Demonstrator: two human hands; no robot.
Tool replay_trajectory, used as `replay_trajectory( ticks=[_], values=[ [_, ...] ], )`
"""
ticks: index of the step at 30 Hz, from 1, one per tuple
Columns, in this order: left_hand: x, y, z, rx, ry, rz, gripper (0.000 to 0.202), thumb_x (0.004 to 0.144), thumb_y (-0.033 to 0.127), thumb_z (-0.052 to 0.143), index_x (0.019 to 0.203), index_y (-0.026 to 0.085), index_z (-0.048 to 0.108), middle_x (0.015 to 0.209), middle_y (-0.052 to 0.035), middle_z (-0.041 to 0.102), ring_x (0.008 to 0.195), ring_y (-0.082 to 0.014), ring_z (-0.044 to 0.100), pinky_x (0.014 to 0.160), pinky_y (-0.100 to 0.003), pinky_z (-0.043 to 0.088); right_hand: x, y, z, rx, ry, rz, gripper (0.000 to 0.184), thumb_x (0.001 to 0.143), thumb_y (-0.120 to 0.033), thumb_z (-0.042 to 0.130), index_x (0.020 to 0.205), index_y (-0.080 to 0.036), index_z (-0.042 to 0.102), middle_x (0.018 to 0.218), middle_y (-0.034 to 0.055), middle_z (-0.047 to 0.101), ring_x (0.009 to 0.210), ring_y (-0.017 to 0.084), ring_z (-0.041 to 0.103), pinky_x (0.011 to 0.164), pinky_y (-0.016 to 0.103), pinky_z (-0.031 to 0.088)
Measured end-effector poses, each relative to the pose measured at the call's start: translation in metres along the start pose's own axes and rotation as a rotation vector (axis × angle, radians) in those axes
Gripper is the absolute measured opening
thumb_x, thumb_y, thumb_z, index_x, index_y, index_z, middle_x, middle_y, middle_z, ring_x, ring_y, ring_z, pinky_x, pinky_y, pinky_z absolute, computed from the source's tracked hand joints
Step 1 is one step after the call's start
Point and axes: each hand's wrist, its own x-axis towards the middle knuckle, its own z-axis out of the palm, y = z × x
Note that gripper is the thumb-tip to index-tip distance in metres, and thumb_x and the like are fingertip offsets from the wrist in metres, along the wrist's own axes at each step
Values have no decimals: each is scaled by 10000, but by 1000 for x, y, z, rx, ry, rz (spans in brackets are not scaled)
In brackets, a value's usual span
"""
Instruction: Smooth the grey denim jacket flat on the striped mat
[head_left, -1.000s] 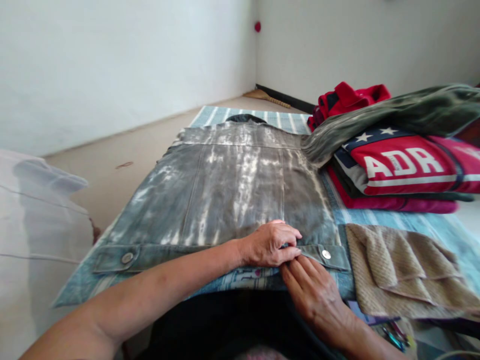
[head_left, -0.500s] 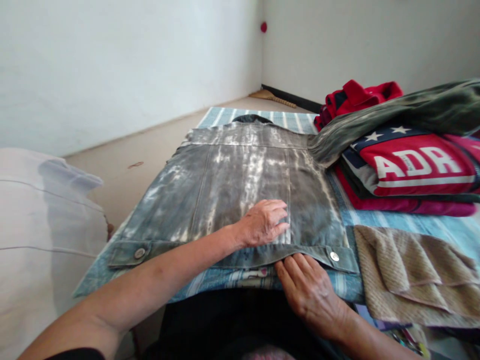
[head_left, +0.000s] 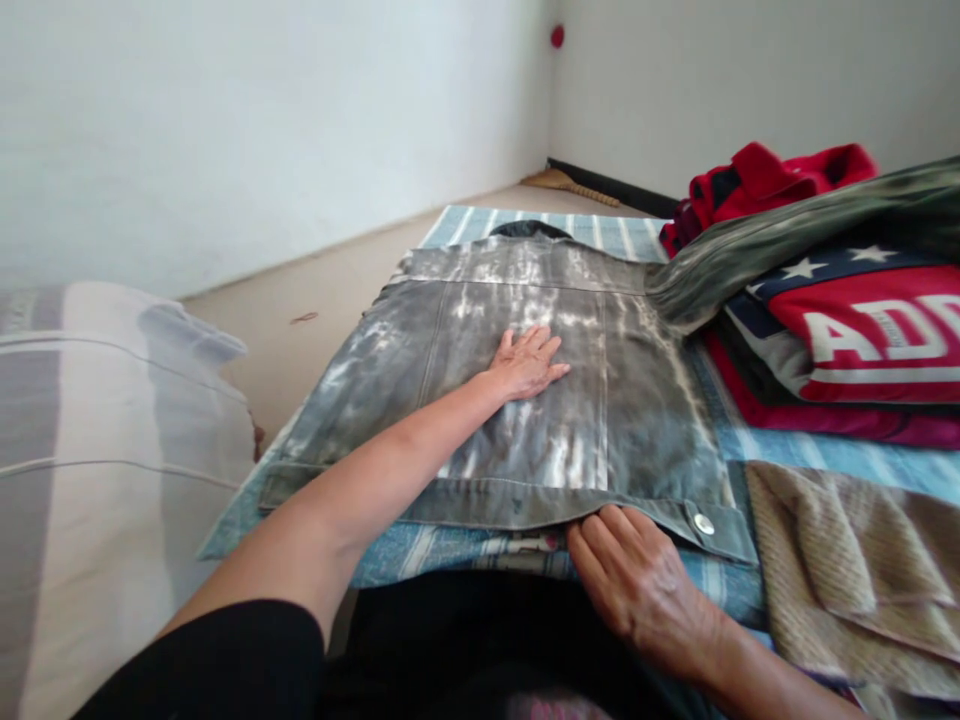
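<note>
A grey bleached denim jacket [head_left: 645, 400] lies flat, back side up, on a blue striped cloth [head_left: 465, 550]. My left hand [head_left: 527, 362] rests open and flat on the middle of the jacket's back, fingers stretched toward the collar. My right hand [head_left: 637, 585] lies at the near hem, fingers together and pressing the waistband edge next to a metal button [head_left: 703, 523]. One jacket sleeve [head_left: 787, 240] is draped over a pile of clothes at the right.
A stack of folded clothes [head_left: 862, 340] in red, white and navy stands at the right, with a red garment [head_left: 772, 175] behind it. A beige knitted cloth [head_left: 847, 560] lies at the near right. A pale pillow [head_left: 97, 470] sits at the left. Bare floor and walls lie beyond.
My left hand has slid from the hem up over the jacket's back toward the collar, opening flat. My right hand has stayed at the hem. The camera has shifted left.
</note>
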Motion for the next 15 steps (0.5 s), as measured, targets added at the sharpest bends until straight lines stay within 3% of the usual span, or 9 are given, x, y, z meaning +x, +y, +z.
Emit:
replay_trajectory(
  ticks=[7, 15],
  values=[
    [40, -17, 0, 13, -4, -27, 610, 988, 551, 244, 1507, 231, 287, 1616, -71, 186, 1484, -239, 121, 1176, -532, 88, -5, 1, -3, 50, -15, -31, 235, 895, -70, 381, 811, -180, 571, 742, 50, 549, 665, 196, 433, 621, 350, 279],
    [72, -27, -10, 17, -31, -40, 646, 979, 576, 242, 1513, 213, 269, 1617, -59, 184, 1479, -276, 118, 1162, -583, 116, -3, -5, -3, 39, 45, -10, 280, 879, -52, 346, 813, -157, 597, 691, 52, 544, 639, 201, 432, 620, 354, 279]
  ],
)
